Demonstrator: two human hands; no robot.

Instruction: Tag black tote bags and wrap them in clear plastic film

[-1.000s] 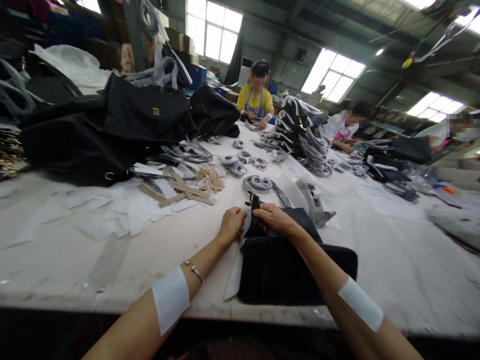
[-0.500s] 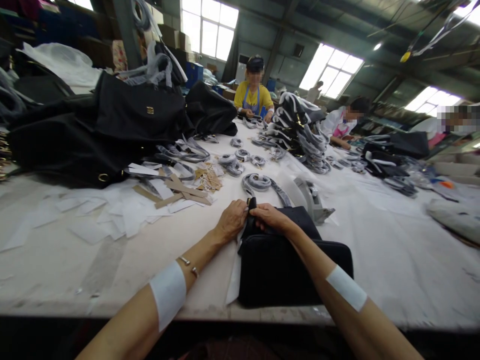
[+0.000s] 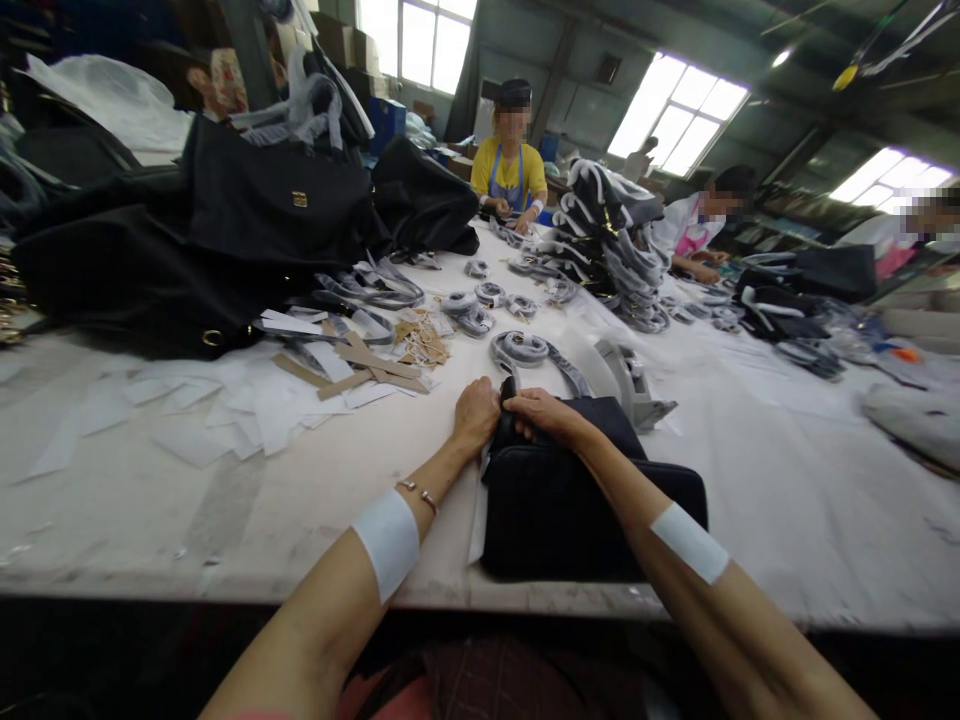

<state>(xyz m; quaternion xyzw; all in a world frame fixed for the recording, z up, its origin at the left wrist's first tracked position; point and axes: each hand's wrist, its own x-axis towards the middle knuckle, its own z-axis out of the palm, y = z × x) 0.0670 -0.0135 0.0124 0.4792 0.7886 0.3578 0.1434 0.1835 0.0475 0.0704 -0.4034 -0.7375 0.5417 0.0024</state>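
A black bag (image 3: 585, 525) lies flat near the table's front edge, with a white sheet partly under its left side. At its upper left corner my left hand (image 3: 477, 412) is closed around a short black strap (image 3: 508, 388). My right hand (image 3: 546, 415) pinches the same strap from the right, thumb on top, its forearm crossing over the bag. Just beyond them lies a coiled strap (image 3: 519, 350) in clear wrapping, one length running towards the bag. A grey tape dispenser (image 3: 631, 390) stands behind the bag's right part. My fingers hide the strap's lower part.
Large black bags (image 3: 247, 220) are heaped at the left. Paper sheets (image 3: 259, 410), cardboard strips (image 3: 375, 365) and string tags (image 3: 424, 338) lie before them. Wrapped coils (image 3: 469, 312) and a bag stack (image 3: 619, 240) stand farther back. A co-worker (image 3: 511, 175) sits opposite; others are at the right.
My left wrist and forearm have swung right and turned, with the hand still on the strap. My right hand keeps its pinch. The camera view has shifted slightly.
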